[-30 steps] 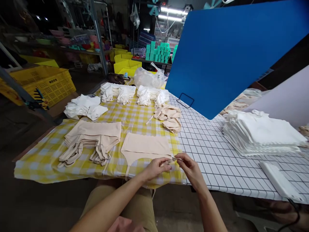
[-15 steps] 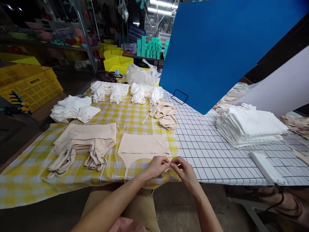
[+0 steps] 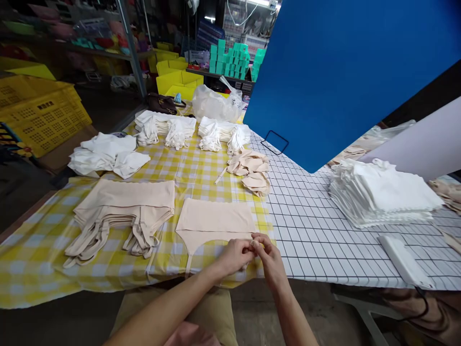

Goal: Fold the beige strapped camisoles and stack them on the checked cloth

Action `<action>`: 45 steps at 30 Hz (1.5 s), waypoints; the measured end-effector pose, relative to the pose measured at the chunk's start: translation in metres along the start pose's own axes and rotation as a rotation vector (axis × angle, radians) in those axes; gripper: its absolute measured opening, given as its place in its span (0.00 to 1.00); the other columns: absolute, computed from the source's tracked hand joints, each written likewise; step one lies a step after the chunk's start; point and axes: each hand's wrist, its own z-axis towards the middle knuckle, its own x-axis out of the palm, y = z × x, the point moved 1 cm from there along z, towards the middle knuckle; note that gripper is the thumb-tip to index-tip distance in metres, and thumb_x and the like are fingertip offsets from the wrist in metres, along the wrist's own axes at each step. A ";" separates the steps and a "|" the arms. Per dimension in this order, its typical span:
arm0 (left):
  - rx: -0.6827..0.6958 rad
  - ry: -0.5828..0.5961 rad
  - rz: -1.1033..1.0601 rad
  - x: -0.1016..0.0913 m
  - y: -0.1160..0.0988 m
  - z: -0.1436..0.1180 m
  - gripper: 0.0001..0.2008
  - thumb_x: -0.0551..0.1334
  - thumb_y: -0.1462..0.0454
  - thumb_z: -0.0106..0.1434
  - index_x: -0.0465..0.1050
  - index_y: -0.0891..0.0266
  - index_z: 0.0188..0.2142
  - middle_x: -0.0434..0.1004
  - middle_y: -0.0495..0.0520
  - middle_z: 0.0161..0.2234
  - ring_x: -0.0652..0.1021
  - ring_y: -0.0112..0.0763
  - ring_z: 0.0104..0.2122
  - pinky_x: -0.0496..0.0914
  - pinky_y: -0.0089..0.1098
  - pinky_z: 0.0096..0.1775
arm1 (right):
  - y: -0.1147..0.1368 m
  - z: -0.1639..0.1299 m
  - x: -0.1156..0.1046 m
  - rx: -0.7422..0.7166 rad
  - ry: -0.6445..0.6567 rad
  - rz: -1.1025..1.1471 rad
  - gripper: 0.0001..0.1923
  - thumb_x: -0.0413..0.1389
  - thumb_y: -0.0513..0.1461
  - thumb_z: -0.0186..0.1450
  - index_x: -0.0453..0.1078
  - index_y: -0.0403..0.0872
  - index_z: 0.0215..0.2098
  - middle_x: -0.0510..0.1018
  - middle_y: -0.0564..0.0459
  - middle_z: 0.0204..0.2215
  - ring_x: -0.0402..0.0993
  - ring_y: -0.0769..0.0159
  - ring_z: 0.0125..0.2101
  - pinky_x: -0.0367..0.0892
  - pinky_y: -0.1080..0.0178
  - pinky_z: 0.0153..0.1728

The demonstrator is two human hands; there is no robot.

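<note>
A single beige garment [image 3: 215,222] lies flat on the yellow checked cloth [image 3: 36,250] near the table's front edge. My left hand [image 3: 236,254] and my right hand [image 3: 267,257] meet at its right strap end, fingertips pinched together on the strap. To the left lies a stack of beige garments [image 3: 122,209] with straps hanging toward me. A small heap of beige pieces [image 3: 252,170] sits just beyond the single garment.
White folded garments [image 3: 108,156] and further white bundles [image 3: 194,129] lie at the back. A tall stack of white pieces [image 3: 382,194] rests on the grid-patterned cover [image 3: 313,230], beside a blue board [image 3: 342,72]. Yellow crates [image 3: 39,120] stand at left.
My two hands have closed in on each other at the strap end. The view has shifted slightly; the garments have not moved.
</note>
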 end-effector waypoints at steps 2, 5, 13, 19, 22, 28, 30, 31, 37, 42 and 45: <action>0.011 -0.001 0.094 0.002 0.001 -0.001 0.13 0.53 0.61 0.57 0.67 0.64 0.19 0.60 0.44 0.12 0.64 0.22 0.13 0.59 0.24 0.20 | -0.004 -0.001 0.003 0.091 -0.051 0.144 0.16 0.60 0.51 0.52 0.70 0.47 0.26 0.74 0.48 0.37 0.68 0.59 0.40 0.64 0.59 0.41; 0.061 -0.055 0.210 0.001 0.001 -0.002 0.11 0.54 0.63 0.57 0.70 0.64 0.21 0.66 0.47 0.16 0.68 0.24 0.17 0.63 0.25 0.25 | -0.004 -0.003 0.002 0.216 -0.126 0.341 0.18 0.64 0.50 0.47 0.73 0.47 0.29 0.75 0.49 0.32 0.69 0.61 0.33 0.65 0.60 0.35; 0.248 -0.199 0.263 -0.013 -0.029 -0.009 0.09 0.55 0.62 0.58 0.70 0.63 0.26 0.73 0.51 0.28 0.72 0.29 0.30 0.64 0.28 0.36 | 0.006 -0.016 -0.005 0.234 -0.042 0.340 0.14 0.64 0.47 0.49 0.71 0.46 0.26 0.73 0.53 0.25 0.66 0.67 0.27 0.62 0.65 0.28; 0.152 -0.164 0.098 -0.008 -0.040 -0.014 0.10 0.55 0.63 0.55 0.67 0.63 0.19 0.72 0.49 0.21 0.70 0.28 0.26 0.63 0.27 0.32 | 0.022 -0.032 -0.004 0.101 0.071 0.149 0.14 0.55 0.50 0.58 0.65 0.47 0.29 0.67 0.56 0.23 0.64 0.68 0.27 0.61 0.66 0.30; 0.072 -0.208 0.016 -0.007 -0.039 -0.017 0.08 0.55 0.64 0.52 0.67 0.64 0.19 0.70 0.47 0.19 0.70 0.28 0.25 0.63 0.26 0.30 | 0.027 -0.042 -0.001 -0.009 0.134 -0.031 0.14 0.53 0.49 0.60 0.64 0.49 0.39 0.69 0.53 0.31 0.65 0.66 0.32 0.63 0.65 0.33; 0.187 -0.186 0.125 -0.010 -0.030 -0.022 0.14 0.50 0.62 0.58 0.71 0.64 0.25 0.74 0.52 0.29 0.73 0.31 0.32 0.66 0.29 0.37 | 0.018 -0.046 -0.001 -0.083 -0.002 -0.185 0.16 0.48 0.52 0.62 0.64 0.48 0.31 0.66 0.55 0.22 0.63 0.66 0.25 0.61 0.64 0.28; 0.231 -0.187 0.277 -0.012 -0.018 -0.022 0.14 0.49 0.64 0.60 0.73 0.63 0.33 0.75 0.54 0.37 0.73 0.33 0.40 0.63 0.34 0.47 | 0.015 -0.044 -0.004 -0.040 -0.042 -0.064 0.18 0.47 0.53 0.63 0.65 0.48 0.29 0.64 0.56 0.20 0.62 0.67 0.24 0.60 0.65 0.27; 0.233 -0.170 0.373 -0.012 -0.011 -0.022 0.14 0.50 0.65 0.59 0.72 0.63 0.38 0.74 0.55 0.42 0.71 0.36 0.46 0.59 0.38 0.52 | 0.015 -0.043 -0.007 -0.018 -0.052 0.008 0.18 0.47 0.53 0.62 0.66 0.48 0.29 0.65 0.55 0.21 0.62 0.67 0.25 0.60 0.64 0.27; 0.246 0.000 0.747 -0.013 0.028 -0.028 0.20 0.53 0.63 0.61 0.62 0.58 0.54 0.56 0.53 0.60 0.51 0.37 0.62 0.41 0.46 0.60 | 0.031 -0.039 -0.019 0.043 -0.024 0.311 0.18 0.52 0.54 0.59 0.70 0.49 0.31 0.70 0.51 0.28 0.67 0.63 0.30 0.64 0.60 0.31; 0.249 0.000 0.792 -0.013 0.032 -0.028 0.21 0.54 0.62 0.61 0.61 0.58 0.55 0.55 0.52 0.61 0.50 0.37 0.62 0.42 0.46 0.60 | 0.048 -0.041 -0.026 0.035 -0.049 0.438 0.14 0.53 0.52 0.60 0.70 0.52 0.35 0.57 0.59 0.16 0.62 0.66 0.23 0.62 0.60 0.28; 0.255 0.000 0.792 -0.013 0.032 -0.027 0.22 0.54 0.62 0.60 0.61 0.58 0.55 0.54 0.51 0.61 0.50 0.37 0.62 0.41 0.45 0.61 | 0.052 -0.045 -0.029 0.047 -0.072 0.457 0.12 0.54 0.50 0.60 0.70 0.52 0.36 0.52 0.60 0.13 0.60 0.65 0.22 0.61 0.61 0.27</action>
